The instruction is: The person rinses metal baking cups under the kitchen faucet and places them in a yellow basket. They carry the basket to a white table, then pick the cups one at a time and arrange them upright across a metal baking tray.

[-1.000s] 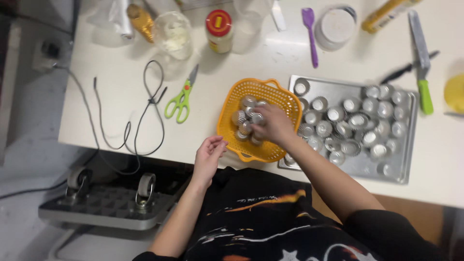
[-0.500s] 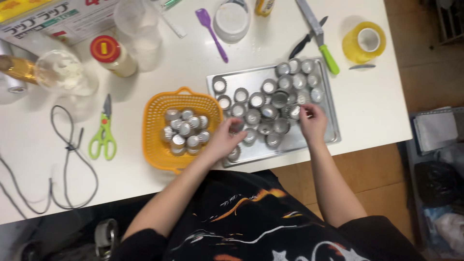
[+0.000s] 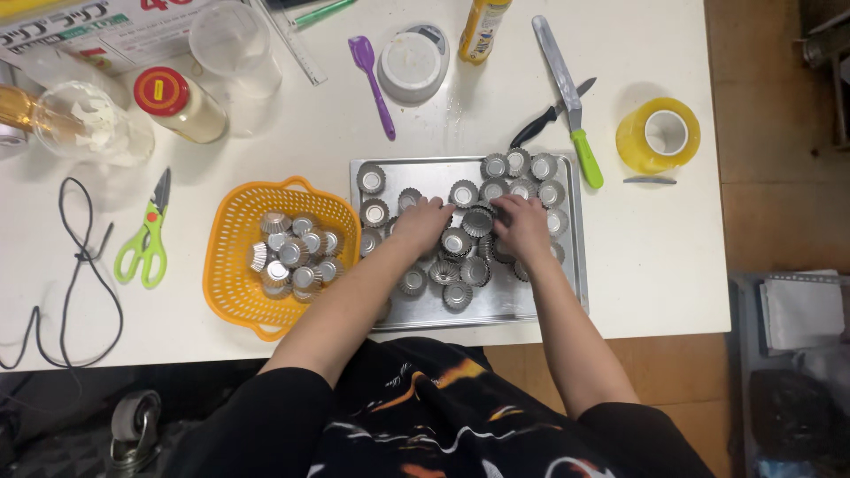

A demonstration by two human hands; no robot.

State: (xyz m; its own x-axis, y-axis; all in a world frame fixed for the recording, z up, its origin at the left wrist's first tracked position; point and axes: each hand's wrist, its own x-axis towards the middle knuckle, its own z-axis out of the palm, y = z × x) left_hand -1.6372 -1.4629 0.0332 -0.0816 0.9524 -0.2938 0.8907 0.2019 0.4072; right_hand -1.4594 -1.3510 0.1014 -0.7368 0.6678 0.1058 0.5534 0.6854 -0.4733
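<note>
A: Head view: both hands lie palm-down, fingers spread, on small fluted metal tart moulds [image 3: 463,192] in the flat steel baking tray [image 3: 571,292].

B: Left hand [image 3: 423,223] and right hand [image 3: 522,226] are open, gripping nothing; flat palms suit sliding moulds apart. More sit in the orange plastic basket [image 3: 232,257].

We wore a black top with short sleeves, printed with orange flame shapes and thin white lines; our forearms and both hands were bare.

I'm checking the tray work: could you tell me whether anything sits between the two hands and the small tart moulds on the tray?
Nothing visible does: the left hand and right hand rest directly on the tart moulds on the metal tray.
</note>
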